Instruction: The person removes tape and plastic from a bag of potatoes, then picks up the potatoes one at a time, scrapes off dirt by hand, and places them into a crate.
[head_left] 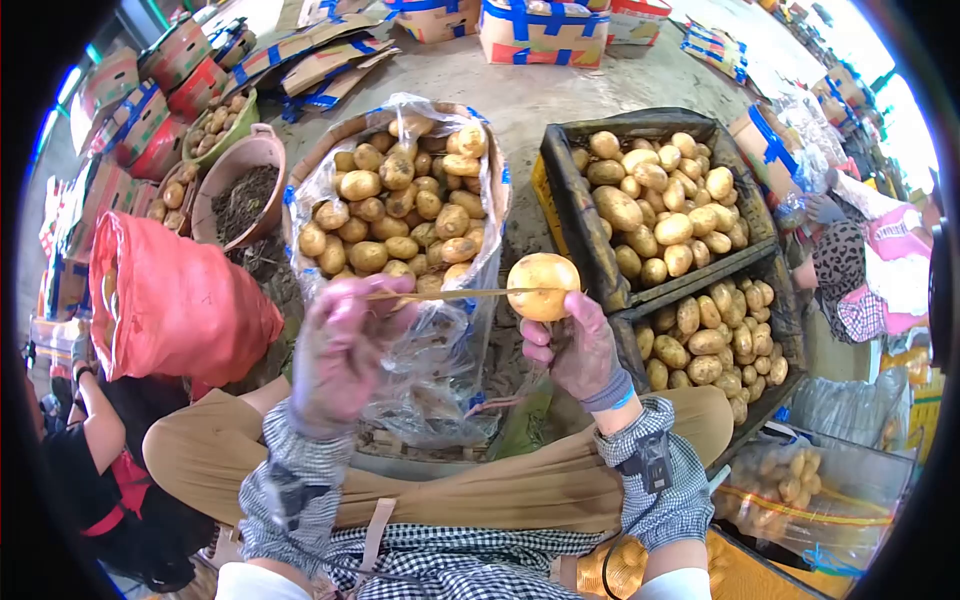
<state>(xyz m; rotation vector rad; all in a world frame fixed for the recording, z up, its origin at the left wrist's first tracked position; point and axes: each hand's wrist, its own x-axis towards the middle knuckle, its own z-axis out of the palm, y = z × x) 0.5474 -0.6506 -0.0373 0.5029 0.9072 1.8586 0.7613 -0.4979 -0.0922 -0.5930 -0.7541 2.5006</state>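
My right hand (585, 355), in a dirty pink glove, grips a large pale-yellow potato (540, 280) from its right and lower side. A thin, flat brown band (440, 295) runs straight across the potato's front and out to the left. At its other end, the fingers of my left hand (350, 350) pinch this band; that glove is somewhat blurred. Behind both hands stands a carton (497, 230) lined with clear plastic and filled with potatoes (400, 205). What the band is made of, I cannot make out.
Two dark crates (655, 298) of potatoes stand at the right. A red sack (180, 300) and a pink tub (270, 150) of soil-like debris are at the left. Flattened cardboard (320, 65) lies behind. People sit nearby, one by a sleeve (865, 310) at right, another arm (100, 415) at left.
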